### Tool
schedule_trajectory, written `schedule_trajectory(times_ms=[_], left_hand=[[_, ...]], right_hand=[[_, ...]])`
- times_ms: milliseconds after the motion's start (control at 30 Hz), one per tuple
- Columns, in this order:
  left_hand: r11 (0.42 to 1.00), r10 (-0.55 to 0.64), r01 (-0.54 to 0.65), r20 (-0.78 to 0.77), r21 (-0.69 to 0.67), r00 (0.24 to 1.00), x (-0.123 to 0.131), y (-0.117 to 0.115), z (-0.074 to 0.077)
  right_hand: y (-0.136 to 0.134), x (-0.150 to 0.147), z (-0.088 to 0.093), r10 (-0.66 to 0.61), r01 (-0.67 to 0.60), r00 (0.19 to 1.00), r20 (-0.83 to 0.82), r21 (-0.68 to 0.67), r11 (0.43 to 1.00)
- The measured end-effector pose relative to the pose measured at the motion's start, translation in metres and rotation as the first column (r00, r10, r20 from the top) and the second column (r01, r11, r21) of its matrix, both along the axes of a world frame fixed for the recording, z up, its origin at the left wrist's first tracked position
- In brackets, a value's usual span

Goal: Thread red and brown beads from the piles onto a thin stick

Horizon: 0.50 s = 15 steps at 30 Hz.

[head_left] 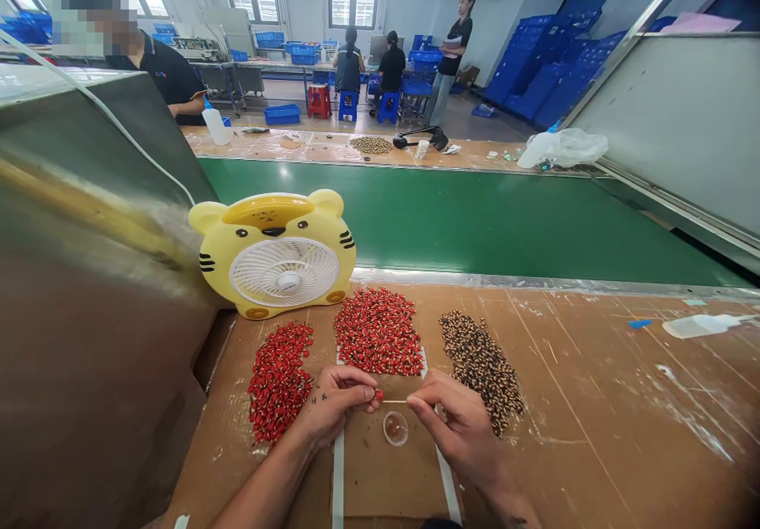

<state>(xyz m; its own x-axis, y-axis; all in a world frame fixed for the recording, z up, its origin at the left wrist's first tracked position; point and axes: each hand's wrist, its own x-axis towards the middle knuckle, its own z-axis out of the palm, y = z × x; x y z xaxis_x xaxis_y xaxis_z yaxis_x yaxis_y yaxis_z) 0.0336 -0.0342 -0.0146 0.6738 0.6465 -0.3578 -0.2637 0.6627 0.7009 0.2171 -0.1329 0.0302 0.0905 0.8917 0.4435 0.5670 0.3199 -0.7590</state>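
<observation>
My left hand (337, 405) pinches a small red piece (378, 394) at its fingertips. My right hand (454, 424) pinches a thin pale stick (397, 401) that reaches across to the red piece. Both hands hover low over a cardboard-covered bench (594, 434), just above a small clear round dish (395, 428). Two heaps of red pieces lie close by, one heap (278, 380) left of my left hand, the other heap (378, 332) just beyond both hands. A heap of dark brown and tan pieces (482, 367) lies beside my right hand.
A yellow tiger-shaped desk fan (276, 252) stands behind the heaps. A steel housing (89, 275) walls off the left. A green conveyor belt (475, 220) runs behind the bench. A clear squeeze bottle (701, 325) lies at the right. Other people sit and stand beyond the belt.
</observation>
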Motion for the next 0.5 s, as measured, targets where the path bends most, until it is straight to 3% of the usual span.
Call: schedule_trajectory(times_ms=[500], left_hand=[[0.999,-0.015,0.014,-0.029,-0.042,0.999,-0.0015,-0.0010,0.0082]], right_hand=[[0.0043,-0.0038,-0.0011,-0.032,0.031,0.999,0.042,0.022,0.999]])
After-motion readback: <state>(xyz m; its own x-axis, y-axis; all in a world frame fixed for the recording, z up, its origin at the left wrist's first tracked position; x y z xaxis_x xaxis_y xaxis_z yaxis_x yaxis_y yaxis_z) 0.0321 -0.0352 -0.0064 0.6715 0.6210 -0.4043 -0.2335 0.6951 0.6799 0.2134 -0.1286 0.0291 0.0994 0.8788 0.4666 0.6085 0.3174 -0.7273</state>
